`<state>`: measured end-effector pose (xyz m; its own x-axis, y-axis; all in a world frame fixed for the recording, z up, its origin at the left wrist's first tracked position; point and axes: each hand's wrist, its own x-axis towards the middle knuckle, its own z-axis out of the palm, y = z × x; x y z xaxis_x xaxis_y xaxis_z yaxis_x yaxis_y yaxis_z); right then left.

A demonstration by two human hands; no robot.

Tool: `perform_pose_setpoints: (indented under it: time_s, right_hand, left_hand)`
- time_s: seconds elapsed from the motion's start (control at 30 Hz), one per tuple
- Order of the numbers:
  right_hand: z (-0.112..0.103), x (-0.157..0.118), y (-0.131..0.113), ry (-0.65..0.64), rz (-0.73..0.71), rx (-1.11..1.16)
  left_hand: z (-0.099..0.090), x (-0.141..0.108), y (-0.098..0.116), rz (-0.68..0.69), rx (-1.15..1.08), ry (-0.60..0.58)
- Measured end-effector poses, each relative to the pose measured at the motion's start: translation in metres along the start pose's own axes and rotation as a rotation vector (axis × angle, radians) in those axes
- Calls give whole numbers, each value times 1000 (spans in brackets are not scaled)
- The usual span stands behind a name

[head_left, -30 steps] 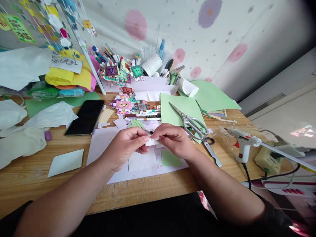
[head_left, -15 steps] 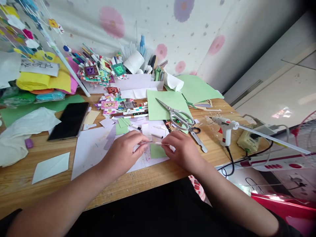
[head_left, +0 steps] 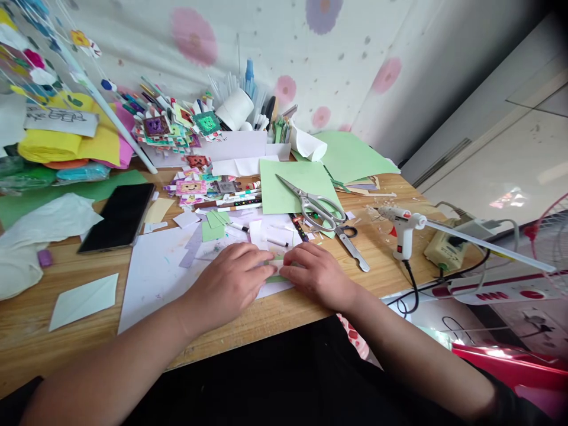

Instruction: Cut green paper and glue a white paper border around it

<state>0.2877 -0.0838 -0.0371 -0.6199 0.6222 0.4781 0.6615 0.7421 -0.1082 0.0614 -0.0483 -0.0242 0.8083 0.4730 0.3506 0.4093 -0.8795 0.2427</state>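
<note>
My left hand (head_left: 235, 278) and my right hand (head_left: 317, 275) meet fingertip to fingertip low over the desk. Between them the fingers press the two ends of a small whitish strip (head_left: 279, 267) onto a small green piece of paper (head_left: 274, 278). Whether the strip is paper or tape I cannot tell, and the fingers cover much of it. Beneath lies a large white sheet (head_left: 153, 266). Just beyond my fingers are a white paper strip (head_left: 258, 234) and a slim pen (head_left: 277, 241).
Scissors (head_left: 313, 207) lie on green paper (head_left: 284, 189), with a metal blade tool (head_left: 352, 251) beside them. A white glue gun (head_left: 403, 234) stands at right near a power strip (head_left: 446, 251). A phone (head_left: 118, 219) is at left. Paper characters (head_left: 190, 187) and pens sit behind.
Both hands have come down onto the green paper, bringing the whitish strip from the air to its surface. The view has shifted slightly.
</note>
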Motion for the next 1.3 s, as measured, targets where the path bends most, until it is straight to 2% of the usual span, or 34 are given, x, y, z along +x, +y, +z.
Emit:
perform_pose_setpoints:
  time_s: [0.27, 0.43, 0.53, 0.8, 0.9, 1.0, 1.13, 1.2, 1.3]
  right_hand:
    - [-3, -8, -1, -39, 63, 156]
    - [-6, -8, -1, 71, 202, 352]
    - [-6, -2, -2, 110, 317, 326]
    - [-3, 10, -8, -113, 414, 90]
    - [-4, 9, -11, -156, 430, 51]
    - [-3, 8, -13, -178, 451, 15]
    - [-2, 9, -14, -204, 464, -21]
    - [-3, 10, -13, -221, 465, -25]
    - [-5, 13, -12, -232, 479, -11]
  left_hand:
    - [2, -2, -1, 99, 81, -27]
    - [2, -3, -2, 104, 123, -57]
    - [2, -4, -1, 99, 125, -70]
    - [8, -9, -1, 88, 111, -14]
    - [7, -7, -3, 31, 33, 18]
    - [2, 1, -1, -124, 28, 46]
    - [-2, 15, 11, -310, 177, -102]
    - [-2, 23, 17, -343, 231, -178]
    - [0, 30, 21, -359, 255, -223]
